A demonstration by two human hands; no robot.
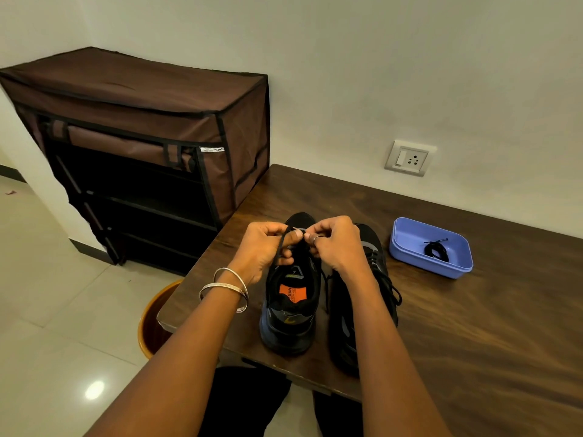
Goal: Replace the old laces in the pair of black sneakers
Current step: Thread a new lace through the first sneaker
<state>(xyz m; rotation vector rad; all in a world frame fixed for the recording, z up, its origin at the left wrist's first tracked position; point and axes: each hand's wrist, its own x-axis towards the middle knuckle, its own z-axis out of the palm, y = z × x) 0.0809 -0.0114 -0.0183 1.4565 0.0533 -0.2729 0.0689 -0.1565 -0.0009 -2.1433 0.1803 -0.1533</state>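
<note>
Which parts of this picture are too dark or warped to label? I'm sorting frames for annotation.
Head view: wide-angle bend bows the table edge and wall; black lace merges with the black sneaker; shoe rack shelves are lost in shadow; glare spot on the floor tiles.

A dark wooden table (457, 310) filled the lower right of the frame, set against a pale wall (347, 74). On that wall, right of centre, sat a white switch and socket plate (409, 158). At upper left stood a brown fabric shoe rack (142, 146) with dark open shelves. An orange bin (154, 320) sat on the glossy tiled floor (47, 310) at lower left, partly hidden under the table's edge.
</note>
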